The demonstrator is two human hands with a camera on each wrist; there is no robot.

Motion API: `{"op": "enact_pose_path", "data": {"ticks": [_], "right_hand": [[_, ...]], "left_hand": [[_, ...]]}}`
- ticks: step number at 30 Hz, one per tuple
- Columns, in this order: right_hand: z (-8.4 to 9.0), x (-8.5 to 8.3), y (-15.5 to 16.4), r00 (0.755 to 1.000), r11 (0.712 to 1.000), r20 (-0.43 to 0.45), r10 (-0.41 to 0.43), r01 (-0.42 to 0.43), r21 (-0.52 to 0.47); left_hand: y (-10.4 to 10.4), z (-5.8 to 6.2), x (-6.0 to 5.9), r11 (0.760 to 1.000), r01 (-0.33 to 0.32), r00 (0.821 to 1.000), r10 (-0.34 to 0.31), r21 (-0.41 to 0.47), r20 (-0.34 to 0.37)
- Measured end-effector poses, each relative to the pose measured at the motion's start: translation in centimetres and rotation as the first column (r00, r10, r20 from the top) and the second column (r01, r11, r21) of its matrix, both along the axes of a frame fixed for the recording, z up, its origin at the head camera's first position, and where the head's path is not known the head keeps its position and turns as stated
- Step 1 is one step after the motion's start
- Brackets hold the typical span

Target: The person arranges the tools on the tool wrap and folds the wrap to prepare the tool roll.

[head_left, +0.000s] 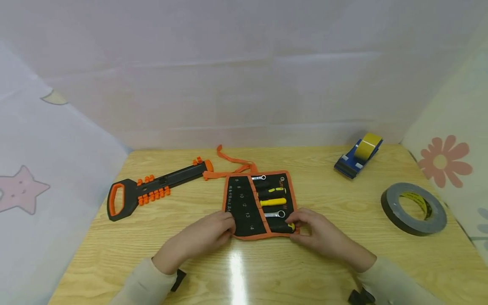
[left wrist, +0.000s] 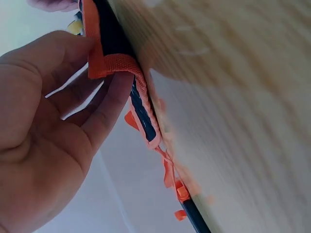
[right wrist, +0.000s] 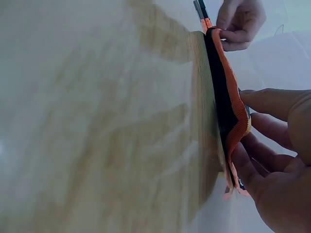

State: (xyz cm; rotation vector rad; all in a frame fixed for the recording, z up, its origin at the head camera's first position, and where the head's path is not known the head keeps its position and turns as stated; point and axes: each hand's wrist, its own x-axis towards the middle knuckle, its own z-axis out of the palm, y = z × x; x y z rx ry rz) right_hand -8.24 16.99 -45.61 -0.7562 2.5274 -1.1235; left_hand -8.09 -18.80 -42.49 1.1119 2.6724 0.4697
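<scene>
Head view: I have a black fabric tool roll with orange edging (head_left: pixel 259 205) lying open and flat near the middle of the pale wooden table (head_left: pixel 305 271), its numbered pockets on the left half and several spanners, some with yellow grips, showing on the right half. My left hand (head_left: pixel 207 235) pinches the near left corner of the roll, and my right hand (head_left: pixel 316 231) pinches the near right corner, both sets of fingers curled over the orange hem. The roll's orange tie strap trails loose toward the far side, so as I judge it the roll is fully spread, nothing is rolled or tied yet, and the near edge is only just being lifted. Left of it lies a black handsaw with an orange handle and orange clips (head_left: pixel 152 190); well to the right sit a blue tape dispenser with a yellow roll (head_left: pixel 358 161) and a grey ring of tape (head_left: pixel 413 208), all untouched. Left wrist view: the left hand (left wrist: pixel 43 136) has fingers under the orange hem (left wrist: pixel 114 65) with the thumb on top, the corner raised slightly off the wood. Right wrist view: the right hand (right wrist: pixel 277 160) grips the hem (right wrist: pixel 234 116) between thumb and fingers; the other hand (right wrist: pixel 240 22) shows at the far corner. The roll's edge is bent up only a little; the fold is barely begun.
</scene>
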Motion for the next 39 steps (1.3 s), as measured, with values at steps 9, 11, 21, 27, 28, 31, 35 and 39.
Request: {"op": "enact_pose_path", "data": {"ticks": [9, 11, 21, 27, 28, 31, 35, 39], "right_hand": [[0.4, -0.2, -0.8, 0.999, 0.996, -0.043, 0.025, -0.021, 0.091], [0.5, -0.3, -1.1, 0.999, 0.993, -0.047, 0.013, -0.007, 0.117], [1.3, -0.9, -1.9, 0.997, 0.988, -0.025, -0.074, 0.076, 0.136], [1.2, -1.4, -1.8, 0.997, 0.991, -0.040, -0.069, 0.074, 0.113], [1.1, -1.5, -1.7, 0.997, 0.992, -0.044, -0.066, 0.070, 0.107], [1.0, -1.7, -1.7, 0.997, 0.994, -0.052, -0.056, 0.060, 0.088], [0.8, -1.9, -1.6, 0.997, 0.996, -0.060, -0.058, 0.062, 0.057], [0.5, -2.2, -1.7, 0.995, 0.997, -0.062, -0.075, 0.077, 0.030]], "left_hand": [[-0.4, 0.1, -0.8, 0.979, -0.180, 0.972, 0.161, 0.099, 0.172], [-0.5, 0.1, -0.9, 0.973, -0.202, 0.965, 0.178, 0.109, 0.191], [-0.7, -0.1, -1.3, 0.952, -0.261, 0.943, 0.216, 0.159, 0.254], [-0.5, -0.1, -1.4, 0.948, -0.290, 0.934, 0.251, 0.129, 0.255], [-0.4, -0.1, -1.4, 0.947, -0.296, 0.933, 0.257, 0.128, 0.254], [-0.1, -0.2, -1.6, 0.939, -0.321, 0.925, 0.282, 0.126, 0.256], [0.4, -0.2, -1.9, 0.926, -0.359, 0.915, 0.325, 0.118, 0.238], [0.8, -0.2, -2.2, 0.914, -0.392, 0.904, 0.362, 0.105, 0.226]]}}
